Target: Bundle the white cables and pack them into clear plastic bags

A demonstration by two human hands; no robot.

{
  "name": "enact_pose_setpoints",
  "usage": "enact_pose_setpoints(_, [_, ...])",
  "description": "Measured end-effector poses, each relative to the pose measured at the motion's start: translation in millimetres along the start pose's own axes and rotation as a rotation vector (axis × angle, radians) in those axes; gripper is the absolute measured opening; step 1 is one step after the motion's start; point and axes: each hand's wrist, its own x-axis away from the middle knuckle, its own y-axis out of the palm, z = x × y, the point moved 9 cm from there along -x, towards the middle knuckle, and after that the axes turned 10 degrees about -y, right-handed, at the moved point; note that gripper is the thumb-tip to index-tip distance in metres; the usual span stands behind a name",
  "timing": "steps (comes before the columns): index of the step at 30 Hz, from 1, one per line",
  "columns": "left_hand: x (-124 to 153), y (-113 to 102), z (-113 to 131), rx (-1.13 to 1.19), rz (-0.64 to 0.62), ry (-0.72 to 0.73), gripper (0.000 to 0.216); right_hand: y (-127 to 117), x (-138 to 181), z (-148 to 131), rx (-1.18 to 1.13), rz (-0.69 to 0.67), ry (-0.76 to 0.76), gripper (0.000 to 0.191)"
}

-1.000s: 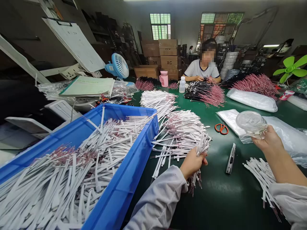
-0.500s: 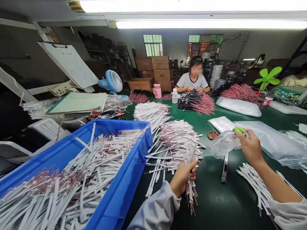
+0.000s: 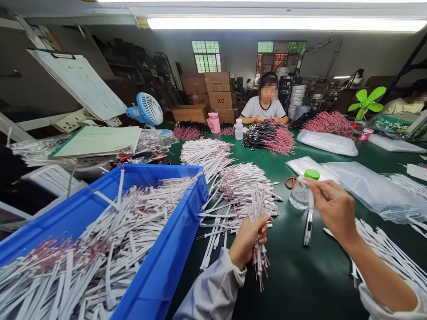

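My left hand [image 3: 250, 238] is wrapped round a bundle of white flat cables [image 3: 259, 202], whose thin pinkish wire ends hang below the fist. My right hand [image 3: 333, 206] is raised over the table with its fingertips pinched on a small whitish strip [image 3: 311, 198], too blurred to name more exactly. Just left of those fingers stands a clear jar [image 3: 299, 196] with a green lid [image 3: 312, 174], upright on the table. Beyond my left hand lies a spread pile of similar white cables [image 3: 245, 184]. More white cables [image 3: 383, 244] lie under my right forearm.
A blue bin [image 3: 187, 231] full of white cables fills the left side. A utility knife [image 3: 308, 229] and orange-handled scissors [image 3: 289, 182] lie near the jar. Plastic bags [image 3: 370, 186] lie at right. Across the table a person [image 3: 265, 104] sits behind black-and-pink wires [image 3: 270, 138].
The jar, tilted in my right hand before, now stands upright on the table. My right hand has moved left and pinches a whitish strip. The left hand keeps its bundle.
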Motion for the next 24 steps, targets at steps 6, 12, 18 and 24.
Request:
enact_pose_setpoints(6, [-2,-9,1,-0.019,0.094,0.057,0.043,104,63,-31,-0.570,-0.411,0.330,0.028])
enact_pose_setpoints(12, [-7,-13,-6,-0.139,0.160,0.059,0.038,132,83,-9,-0.780,-0.514,0.450,0.032])
enact_pose_setpoints(18, [-5,-7,-5,-0.183,0.147,0.044,0.039,118,73,-17,-0.616,-0.489,0.312,0.029])
enact_pose_setpoints(24, [-7,-5,-5,-0.180,0.111,0.025,0.039,107,68,-26,-0.457,-0.409,0.184,0.023])
